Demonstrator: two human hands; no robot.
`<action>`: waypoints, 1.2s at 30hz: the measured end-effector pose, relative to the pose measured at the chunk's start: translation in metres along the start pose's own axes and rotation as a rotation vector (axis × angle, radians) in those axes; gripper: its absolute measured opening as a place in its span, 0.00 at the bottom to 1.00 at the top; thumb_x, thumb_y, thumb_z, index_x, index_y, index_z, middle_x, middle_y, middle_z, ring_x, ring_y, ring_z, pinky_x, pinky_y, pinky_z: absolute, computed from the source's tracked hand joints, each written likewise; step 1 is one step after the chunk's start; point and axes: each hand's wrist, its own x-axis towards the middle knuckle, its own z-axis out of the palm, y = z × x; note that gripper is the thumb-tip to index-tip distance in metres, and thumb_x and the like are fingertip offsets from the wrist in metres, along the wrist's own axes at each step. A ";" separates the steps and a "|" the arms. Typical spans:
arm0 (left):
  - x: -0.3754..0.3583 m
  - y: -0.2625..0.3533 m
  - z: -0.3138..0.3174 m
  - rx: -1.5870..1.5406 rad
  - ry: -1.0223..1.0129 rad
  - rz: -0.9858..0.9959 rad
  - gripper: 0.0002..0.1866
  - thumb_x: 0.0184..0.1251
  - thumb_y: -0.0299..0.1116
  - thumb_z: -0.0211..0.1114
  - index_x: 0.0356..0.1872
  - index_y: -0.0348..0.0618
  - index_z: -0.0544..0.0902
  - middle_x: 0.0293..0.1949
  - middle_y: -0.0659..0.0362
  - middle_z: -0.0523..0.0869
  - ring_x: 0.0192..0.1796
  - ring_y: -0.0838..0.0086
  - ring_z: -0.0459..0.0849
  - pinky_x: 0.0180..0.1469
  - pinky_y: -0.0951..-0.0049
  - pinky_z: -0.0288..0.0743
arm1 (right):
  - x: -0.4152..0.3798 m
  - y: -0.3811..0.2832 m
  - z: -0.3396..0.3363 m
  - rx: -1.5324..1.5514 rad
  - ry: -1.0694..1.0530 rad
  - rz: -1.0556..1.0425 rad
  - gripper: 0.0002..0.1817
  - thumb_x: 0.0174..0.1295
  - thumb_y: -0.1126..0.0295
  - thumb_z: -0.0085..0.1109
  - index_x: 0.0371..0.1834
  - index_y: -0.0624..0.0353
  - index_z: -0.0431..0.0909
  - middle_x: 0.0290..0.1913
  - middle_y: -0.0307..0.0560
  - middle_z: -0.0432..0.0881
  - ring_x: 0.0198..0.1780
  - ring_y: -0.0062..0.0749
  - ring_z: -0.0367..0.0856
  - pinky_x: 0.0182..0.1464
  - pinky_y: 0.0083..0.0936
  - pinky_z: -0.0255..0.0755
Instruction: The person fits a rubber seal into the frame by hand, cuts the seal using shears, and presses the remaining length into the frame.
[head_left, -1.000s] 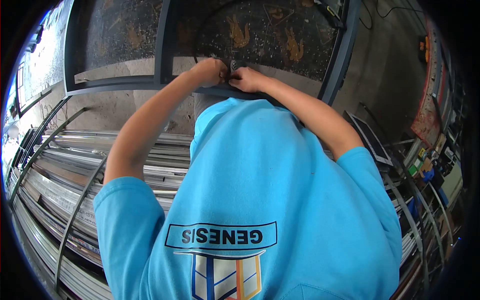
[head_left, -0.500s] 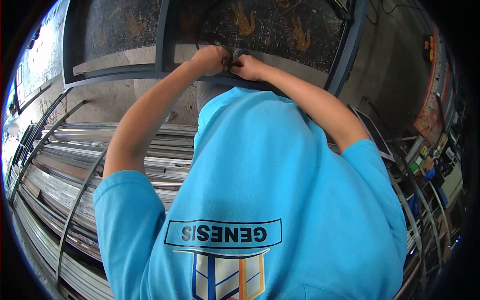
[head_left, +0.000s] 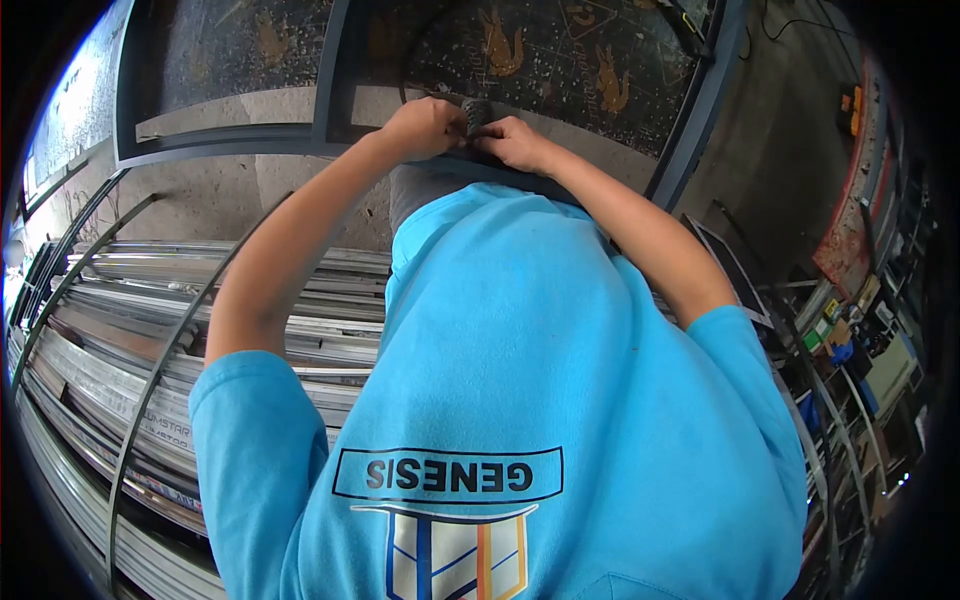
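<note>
My left hand (head_left: 428,127) is closed in a pinch at the near rail of a dark grey metal frame (head_left: 240,141). A thin black strip (head_left: 404,72) curves over the panel and runs down to this hand. Just to the right, my right hand (head_left: 516,144) also has its fingers pinched together at the same rail; whatever they hold is hidden. Between the hands shows a dark grey, textured thing (head_left: 479,112), like the toe of a shoe. Under the frame lies a black speckled board (head_left: 560,90) with orange printed marks.
Long metal profiles (head_left: 150,340) lie stacked in a rack at the left, behind bent dark bars (head_left: 165,385). A red-edged surface (head_left: 848,225) and a cluttered shelf (head_left: 850,350) stand at the right. A dark tool (head_left: 690,25) lies near the frame's far right corner.
My hands have moved slightly apart, the right one shifting right along the rail. More of the dark grey textured thing shows between them. The view has shifted a little.
</note>
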 end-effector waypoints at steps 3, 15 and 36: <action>0.000 0.011 0.002 0.056 0.017 -0.018 0.09 0.55 0.34 0.67 0.37 0.46 0.85 0.37 0.53 0.87 0.43 0.56 0.85 0.46 0.59 0.78 | -0.010 -0.008 -0.003 0.037 -0.014 0.110 0.17 0.61 0.58 0.58 0.46 0.55 0.86 0.43 0.55 0.87 0.46 0.45 0.85 0.51 0.36 0.76; 0.013 0.016 -0.002 0.219 -0.109 0.048 0.08 0.56 0.28 0.62 0.37 0.44 0.84 0.38 0.51 0.87 0.45 0.55 0.85 0.47 0.58 0.78 | -0.019 -0.037 0.003 -0.211 0.120 0.209 0.19 0.59 0.53 0.58 0.41 0.57 0.86 0.39 0.60 0.85 0.45 0.54 0.84 0.49 0.42 0.76; 0.013 -0.013 -0.017 0.019 -0.218 0.023 0.13 0.59 0.38 0.67 0.44 0.48 0.86 0.42 0.53 0.89 0.46 0.59 0.87 0.51 0.62 0.78 | -0.020 -0.045 -0.008 -0.240 -0.009 0.332 0.29 0.63 0.43 0.54 0.44 0.61 0.84 0.37 0.61 0.85 0.42 0.52 0.84 0.47 0.40 0.74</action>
